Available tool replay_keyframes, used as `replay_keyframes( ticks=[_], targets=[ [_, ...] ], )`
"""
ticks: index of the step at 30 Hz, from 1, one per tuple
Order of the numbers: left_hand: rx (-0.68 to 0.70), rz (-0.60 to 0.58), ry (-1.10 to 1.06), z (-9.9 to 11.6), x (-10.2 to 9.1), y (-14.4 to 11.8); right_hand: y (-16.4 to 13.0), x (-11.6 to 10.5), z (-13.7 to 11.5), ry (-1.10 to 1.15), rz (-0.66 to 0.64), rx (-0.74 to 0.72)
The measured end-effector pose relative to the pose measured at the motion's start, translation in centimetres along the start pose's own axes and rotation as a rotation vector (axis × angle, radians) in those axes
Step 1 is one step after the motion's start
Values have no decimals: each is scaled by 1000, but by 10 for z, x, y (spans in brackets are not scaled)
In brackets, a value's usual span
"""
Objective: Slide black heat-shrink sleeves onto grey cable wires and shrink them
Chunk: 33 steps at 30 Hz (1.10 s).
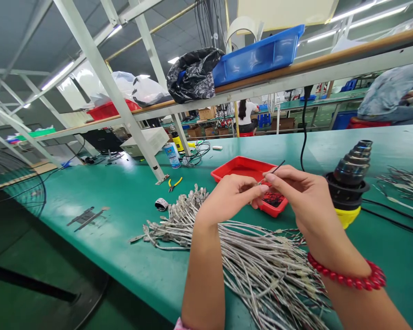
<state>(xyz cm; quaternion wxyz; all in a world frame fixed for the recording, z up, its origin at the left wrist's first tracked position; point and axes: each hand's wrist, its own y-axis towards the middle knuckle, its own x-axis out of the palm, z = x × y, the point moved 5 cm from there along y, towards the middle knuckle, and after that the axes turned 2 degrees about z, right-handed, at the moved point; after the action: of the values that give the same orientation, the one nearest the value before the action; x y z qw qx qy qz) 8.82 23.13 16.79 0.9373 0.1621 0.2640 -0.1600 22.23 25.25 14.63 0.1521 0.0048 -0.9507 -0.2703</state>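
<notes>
My left hand (229,197) and my right hand (298,195) meet above the green table (117,206), fingertips pinched together. My right hand pinches a thin black tube (274,169) that sticks up and to the right. My left hand pinches the end of a grey wire at the same spot, though the wire end is mostly hidden by fingers. A big bundle of grey wires (248,252) with connector ends lies under my forearms. A red tray (242,170) with small black pieces sits just behind my hands.
A black and yellow heat gun (349,183) stands at the right, its cords trailing off. Yellow pliers (175,183), a tape roll (161,204) and a spray can (172,155) lie farther left. A shelf above holds a blue bin (261,55) and bags. Other people sit in the background.
</notes>
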Motion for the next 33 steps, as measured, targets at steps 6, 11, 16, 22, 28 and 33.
replay_keyframes(
  ticks=[6, 11, 16, 22, 28, 33],
  targets=[
    [106, 132, -22, 7, -3, 1, 1, 7, 12, 74, -75, 102],
    [71, 127, -215, 6, 1, 2, -5, 13, 0, 56, -102, 42],
    [77, 128, -275, 8, -5, -2, -11, 14, -12, 99, -161, 6],
    [108, 38, -243, 8, -8, -9, -12, 14, -7, 199, -67, 56],
    [152, 34, -206, 10, -9, -12, -14, 14, -8, 186, -7, 45],
    [165, 50, -162, 13, -9, -11, -14, 14, -8, 162, 15, 28]
  ],
)
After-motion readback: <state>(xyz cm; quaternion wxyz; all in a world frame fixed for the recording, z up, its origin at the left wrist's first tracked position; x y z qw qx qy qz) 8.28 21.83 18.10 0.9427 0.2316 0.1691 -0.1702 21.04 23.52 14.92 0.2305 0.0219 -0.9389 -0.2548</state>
